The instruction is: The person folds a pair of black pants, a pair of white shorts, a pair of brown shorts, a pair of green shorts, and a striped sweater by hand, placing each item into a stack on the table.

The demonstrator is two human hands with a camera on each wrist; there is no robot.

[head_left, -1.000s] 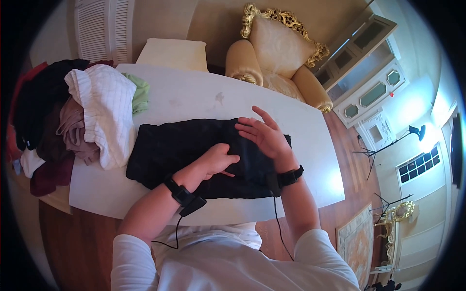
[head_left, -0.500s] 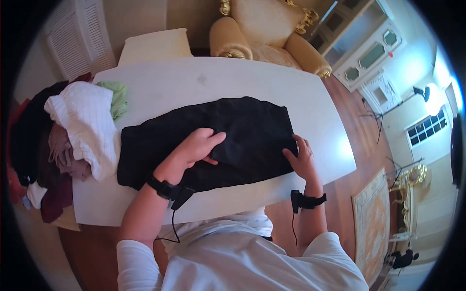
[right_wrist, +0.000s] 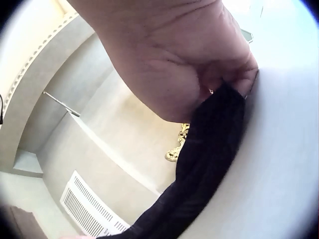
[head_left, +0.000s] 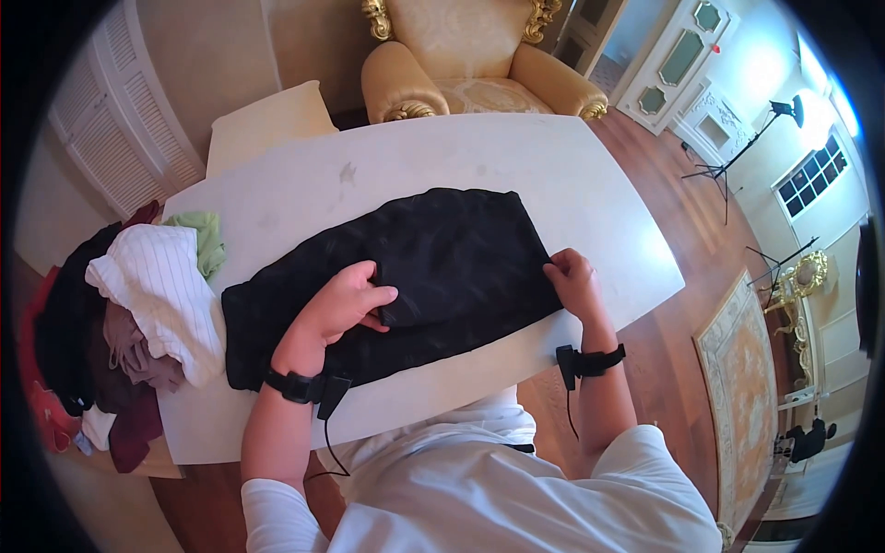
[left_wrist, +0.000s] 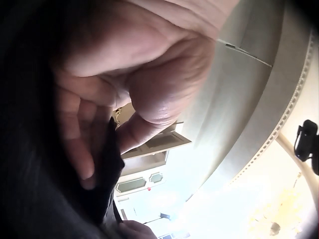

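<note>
A black folded garment (head_left: pixel 452 258) lies across the white table (head_left: pixel 608 221), its kind hidden by the folding. My left hand (head_left: pixel 341 302) grips a folded edge near its middle, thumb on top and fingers tucked under. In the left wrist view, dark cloth (left_wrist: pixel 110 174) comes up between those fingers and the thumb. At the garment's right end my right hand (head_left: pixel 576 281) pinches the edge between thumb and curled fingers. The right wrist view shows the black cloth (right_wrist: pixel 214 134) running up into that pinch.
A heap of clothes, with a white striped garment (head_left: pixel 157 286) on top and a green cloth (head_left: pixel 198 240) behind, covers the table's left end. A gold armchair (head_left: pixel 461 74) and a cream seat (head_left: pixel 267 124) stand beyond the far edge. A lamp stand (head_left: pixel 742 147) is at the right.
My right hand, raised over the garment at first, has gone down to its right edge and now pinches it. My left hand stays at the middle fold. The head view has shifted.
</note>
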